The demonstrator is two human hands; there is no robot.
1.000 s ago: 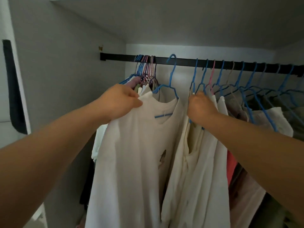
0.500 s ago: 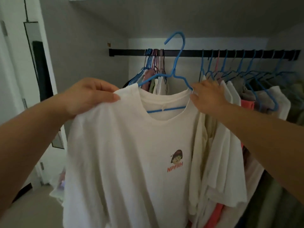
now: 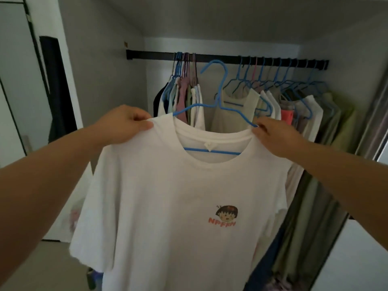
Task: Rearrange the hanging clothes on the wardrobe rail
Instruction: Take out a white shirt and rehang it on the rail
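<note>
A white T-shirt [image 3: 168, 196] with a small cartoon print hangs on a blue hanger [image 3: 220, 97], held in the air in front of the wardrobe. My left hand [image 3: 123, 124] grips the shirt's left shoulder. My right hand [image 3: 275, 137] grips its right shoulder at the hanger's end. The hanger's hook is free, below and in front of the black rail [image 3: 220, 58]. On the rail a tight bunch of clothes [image 3: 184, 95] hangs at the left and a longer row of clothes [image 3: 294, 106] at the right, with a gap between them.
The wardrobe's grey side wall [image 3: 100, 70] stands at the left, beside a white door with a dark mirror strip [image 3: 56, 85]. A sliding door edge [image 3: 378, 114] frames the right side. Long greenish garments [image 3: 310, 217] hang low at the right.
The white T-shirt has come off the rail with its hanger and been drawn back towards me. Both hands moved with it, and the view has pulled away from the wardrobe.
</note>
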